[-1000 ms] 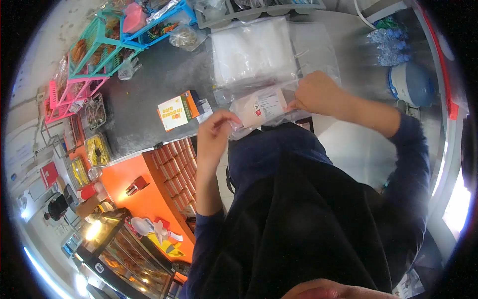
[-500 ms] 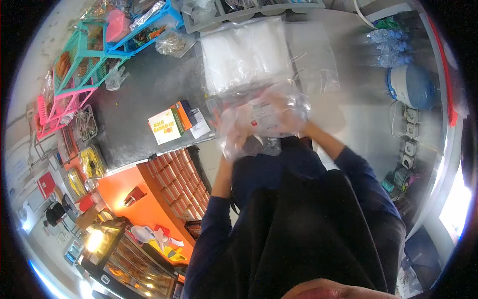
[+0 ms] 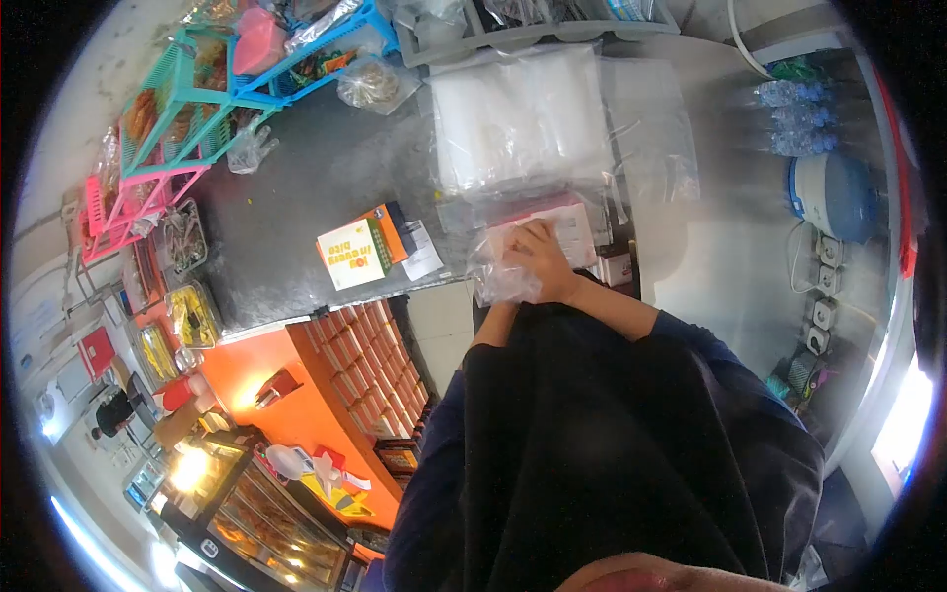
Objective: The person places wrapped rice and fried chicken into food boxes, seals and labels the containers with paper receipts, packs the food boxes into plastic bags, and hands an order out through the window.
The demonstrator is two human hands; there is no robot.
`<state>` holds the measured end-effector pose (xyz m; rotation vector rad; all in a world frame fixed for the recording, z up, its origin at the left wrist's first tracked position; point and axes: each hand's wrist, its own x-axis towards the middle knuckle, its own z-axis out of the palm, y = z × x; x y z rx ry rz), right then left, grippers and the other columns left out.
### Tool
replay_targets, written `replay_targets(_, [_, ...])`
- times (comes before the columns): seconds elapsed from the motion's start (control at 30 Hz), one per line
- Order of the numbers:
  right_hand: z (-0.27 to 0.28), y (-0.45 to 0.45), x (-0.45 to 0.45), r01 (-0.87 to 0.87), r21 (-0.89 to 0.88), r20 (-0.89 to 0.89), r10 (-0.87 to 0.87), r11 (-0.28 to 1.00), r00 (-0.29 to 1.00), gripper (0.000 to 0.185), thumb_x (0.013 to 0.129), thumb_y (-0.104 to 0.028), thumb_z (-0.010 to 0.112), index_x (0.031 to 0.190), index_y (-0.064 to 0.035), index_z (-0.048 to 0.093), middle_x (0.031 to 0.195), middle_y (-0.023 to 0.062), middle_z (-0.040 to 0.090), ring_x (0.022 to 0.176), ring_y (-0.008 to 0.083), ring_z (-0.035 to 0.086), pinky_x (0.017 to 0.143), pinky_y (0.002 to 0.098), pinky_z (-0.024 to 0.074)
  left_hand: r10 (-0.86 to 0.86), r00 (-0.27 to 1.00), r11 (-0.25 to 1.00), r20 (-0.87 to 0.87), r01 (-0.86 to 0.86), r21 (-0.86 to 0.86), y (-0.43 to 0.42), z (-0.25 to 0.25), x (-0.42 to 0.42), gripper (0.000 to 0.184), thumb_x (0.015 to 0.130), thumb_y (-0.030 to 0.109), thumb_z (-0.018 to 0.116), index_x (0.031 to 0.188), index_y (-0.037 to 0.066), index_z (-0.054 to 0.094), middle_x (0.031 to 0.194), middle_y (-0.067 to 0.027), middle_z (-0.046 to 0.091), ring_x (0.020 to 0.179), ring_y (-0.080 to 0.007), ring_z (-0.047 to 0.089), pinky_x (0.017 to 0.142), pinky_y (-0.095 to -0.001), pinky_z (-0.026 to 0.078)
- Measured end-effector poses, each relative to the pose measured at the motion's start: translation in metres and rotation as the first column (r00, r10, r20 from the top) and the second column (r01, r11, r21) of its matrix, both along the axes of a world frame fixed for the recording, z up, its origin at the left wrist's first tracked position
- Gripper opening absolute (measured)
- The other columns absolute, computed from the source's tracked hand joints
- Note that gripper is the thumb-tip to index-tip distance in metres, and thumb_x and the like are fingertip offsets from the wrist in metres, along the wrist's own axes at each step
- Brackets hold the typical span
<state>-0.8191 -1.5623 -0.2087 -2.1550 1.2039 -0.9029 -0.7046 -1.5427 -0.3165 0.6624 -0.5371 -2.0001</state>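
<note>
My right hand (image 3: pixel 541 259) is closed on a crumpled clear plastic bag (image 3: pixel 505 280), its bent fingers pressing across the near edge of the stack. Under and beside that hand lies a flat white packet with a red edge (image 3: pixel 574 233) and small print too fine to read. My left hand is hidden behind the bag and my right hand; only the left wrist (image 3: pixel 497 322) shows below them. Just beyond both hands, a thick pile of clear plastic bags (image 3: pixel 521 123) lies flat on the counter.
Left on the dark counter (image 3: pixel 296 187) sit a white-and-yellow box (image 3: pixel 353 255), an orange box (image 3: pixel 393 229) and a white paper (image 3: pixel 424 252). Coloured baskets (image 3: pixel 178 109) line the far left. A grey tray (image 3: pixel 543 35) stands behind, a large water bottle (image 3: pixel 837 195) at right.
The clear bag that was spread between both hands is now bunched at the left. My right hand has moved left across it, and the white packet with the red edge shows more plainly.
</note>
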Motion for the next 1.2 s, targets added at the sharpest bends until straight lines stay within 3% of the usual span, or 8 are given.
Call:
replay_targets(0.2, [0.103,-0.083,0.013,-0.496,0.372,0.830,-0.043,0.784,0.556,0.052,0.092,-0.050,0.050,0.120,-0.0067,0.050,0.114,0.0104,0.049,0.111,0.0233,0.045,0.097,0.0409,0.0300,-0.200,0.660,0.915,0.724,0.391,-0.104,-0.011,0.069,0.002,0.053,0.079,0.024,0.067,0.124,0.004,0.050,0.117,-0.0148,0.055,0.112,-0.0278,0.052,0.096,-0.0400,0.041])
replay_targets(0.33, [0.081,-0.156,0.033,-0.855,0.491,0.455,0.788,0.167,0.415,0.049,0.092,-0.041,0.058,0.124,-0.0024,0.056,0.117,0.0094,0.056,0.109,0.0191,0.049,0.097,0.0357,0.0360,0.133,0.542,0.440,0.830,0.718,-0.539,-0.047,0.109,-0.007,0.035,0.078,0.010,0.062,0.113,0.007,0.058,0.107,-0.0112,0.062,0.115,-0.0258,0.051,0.102,-0.0407,0.038])
replay_targets(0.57, [0.071,-0.213,-0.093,-0.580,0.673,0.202,0.641,0.459,0.741,0.033,0.082,-0.007,0.062,0.115,-0.0031,0.061,0.115,0.0120,0.062,0.103,0.0236,0.059,0.093,0.0348,0.0451,0.305,0.576,0.448,0.759,0.617,-0.648,-0.164,0.176,-0.014,0.038,0.068,0.005,0.071,0.105,0.005,0.061,0.111,-0.0105,0.060,0.109,-0.0265,0.054,0.105,-0.0450,0.033])
replay_targets(0.63, [-0.001,-0.206,-0.120,-0.078,0.427,0.460,-0.142,0.901,0.876,0.041,0.082,-0.005,0.058,0.123,-0.0036,0.056,0.114,0.0140,0.059,0.101,0.0290,0.057,0.090,0.0386,0.0448,0.111,0.656,0.833,0.747,0.349,-0.430,-0.176,0.209,-0.032,0.050,0.074,0.004,0.071,0.119,0.005,0.049,0.119,-0.0109,0.052,0.104,-0.0225,0.055,0.095,-0.0373,0.043])
replay_targets(0.73, [0.010,-0.148,-0.068,0.813,0.093,0.158,-0.815,0.574,0.558,0.033,0.094,-0.017,0.044,0.121,0.0007,0.052,0.110,0.0261,0.053,0.092,0.0396,0.048,0.086,0.0473,0.0402,0.511,0.627,0.812,0.589,-0.127,-0.569,-0.205,0.068,-0.052,0.070,0.074,0.021,0.075,0.131,-0.001,0.041,0.127,-0.0157,0.050,0.120,-0.0281,0.041,0.103,-0.0448,0.026])
replay_targets(0.83, [-0.038,-0.058,-0.009,0.236,0.786,-0.088,-0.274,0.571,0.958,0.030,0.087,-0.011,0.055,0.106,0.0105,0.058,0.102,0.0248,0.062,0.095,0.0374,0.058,0.087,0.0457,0.0423,0.422,0.763,0.874,0.490,-0.199,-0.443,-0.219,-0.007,-0.060,0.081,0.074,0.021,0.074,0.137,-0.004,0.029,0.130,-0.0182,0.046,0.126,-0.0296,0.038,0.103,-0.0440,0.032])
replay_targets(0.93, [0.022,-0.083,-0.007,-0.896,0.437,0.628,0.688,0.076,0.364,0.030,0.068,-0.007,0.071,0.098,-0.0029,0.071,0.102,0.0111,0.070,0.093,0.0191,0.065,0.083,0.0340,0.0485,0.586,0.437,0.702,0.682,0.146,-0.697,-0.214,-0.062,-0.039,0.042,0.095,0.027,0.051,0.127,0.001,0.047,0.117,-0.0106,0.055,0.108,-0.0225,0.055,0.090,-0.0358,0.048])
replay_targets(1.2, [0.013,-0.420,0.039,0.450,0.229,-0.456,-0.313,0.863,0.833,0.017,0.085,-0.010,0.054,0.089,-0.0019,0.069,0.089,0.0195,0.068,0.084,0.0351,0.068,0.071,0.0414,0.0554,0.003,0.999,0.910,0.033,-0.017,0.414,-0.189,0.037,-0.055,0.038,0.090,0.023,0.055,0.123,0.003,0.054,0.118,-0.0133,0.057,0.109,-0.0241,0.056,0.091,-0.0365,0.047])
